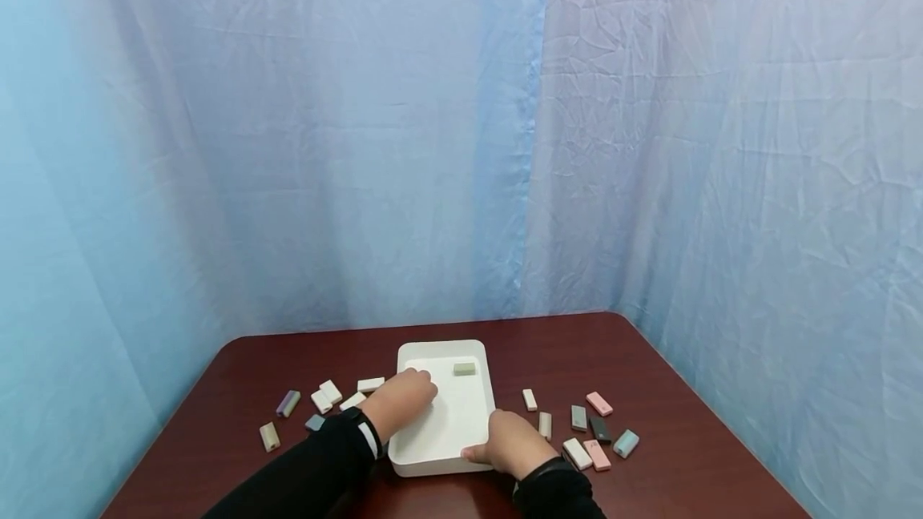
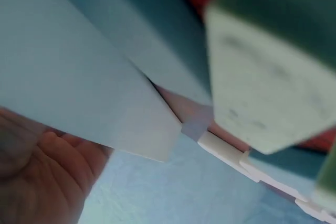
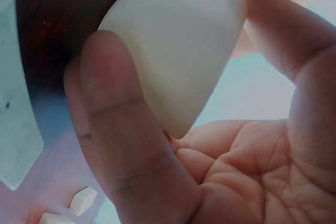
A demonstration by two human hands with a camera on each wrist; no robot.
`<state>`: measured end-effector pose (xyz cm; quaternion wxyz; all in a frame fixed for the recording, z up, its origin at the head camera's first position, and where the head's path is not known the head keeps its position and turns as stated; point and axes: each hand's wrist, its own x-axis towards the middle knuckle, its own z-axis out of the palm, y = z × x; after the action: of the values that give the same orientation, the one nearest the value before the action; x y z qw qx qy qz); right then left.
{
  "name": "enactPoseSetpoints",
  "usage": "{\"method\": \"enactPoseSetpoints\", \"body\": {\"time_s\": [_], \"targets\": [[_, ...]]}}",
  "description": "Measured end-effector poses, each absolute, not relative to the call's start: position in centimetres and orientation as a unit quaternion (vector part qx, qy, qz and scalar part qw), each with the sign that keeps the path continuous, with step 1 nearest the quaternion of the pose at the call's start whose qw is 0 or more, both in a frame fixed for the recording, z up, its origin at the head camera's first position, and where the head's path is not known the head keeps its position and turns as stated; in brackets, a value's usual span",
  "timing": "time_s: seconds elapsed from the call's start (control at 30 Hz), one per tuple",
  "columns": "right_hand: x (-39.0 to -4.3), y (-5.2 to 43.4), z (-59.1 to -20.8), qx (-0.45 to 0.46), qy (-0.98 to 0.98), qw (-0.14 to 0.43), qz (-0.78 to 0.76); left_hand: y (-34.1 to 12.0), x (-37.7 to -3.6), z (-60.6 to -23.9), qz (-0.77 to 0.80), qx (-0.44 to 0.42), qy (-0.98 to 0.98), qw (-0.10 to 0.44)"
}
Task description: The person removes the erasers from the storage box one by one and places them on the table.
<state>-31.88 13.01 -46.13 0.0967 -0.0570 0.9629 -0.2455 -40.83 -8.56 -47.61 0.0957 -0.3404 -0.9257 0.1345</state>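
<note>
A shallow white tray [image 1: 461,423] lies on the table, with one pale green block [image 1: 465,369] near its far end. My right hand [image 1: 517,444] grips the tray's near right corner. In the right wrist view the tray wall [image 3: 178,40] sits between the thumb and the fingers [image 3: 110,87]. My left hand [image 1: 404,403] reaches over the tray's left side, its fingertips inside it. The left wrist view shows this hand [image 2: 52,177] partly behind the tray wall [image 2: 89,77]; I cannot tell whether its fingers hold anything.
Left of the tray lie several small blocks: white ones [image 1: 331,391], a purple and green one [image 1: 288,404], a beige one [image 1: 270,436] and a blue-grey one [image 1: 315,423]. To the right are pink [image 1: 599,404], grey [image 1: 579,418], white [image 1: 577,453] and light blue [image 1: 626,443] blocks. Blue curtains [image 1: 433,142] surround the dark table [image 1: 692,455].
</note>
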Motion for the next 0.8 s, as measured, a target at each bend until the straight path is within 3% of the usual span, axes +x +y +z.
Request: {"method": "enactPoseSetpoints", "body": {"time_s": [0.47, 0.8], "targets": [[-31.6, 13.2, -45.9, -0.068, 0.962, 0.092, -0.246, -8.2, -39.6, -47.5, 0.085, -0.397, -0.907, 0.115], [-31.7, 13.1, -45.9, -0.059, 0.961, 0.102, -0.249, -8.5, -39.0, -47.5, 0.069, -0.342, -0.931, 0.106]]}}
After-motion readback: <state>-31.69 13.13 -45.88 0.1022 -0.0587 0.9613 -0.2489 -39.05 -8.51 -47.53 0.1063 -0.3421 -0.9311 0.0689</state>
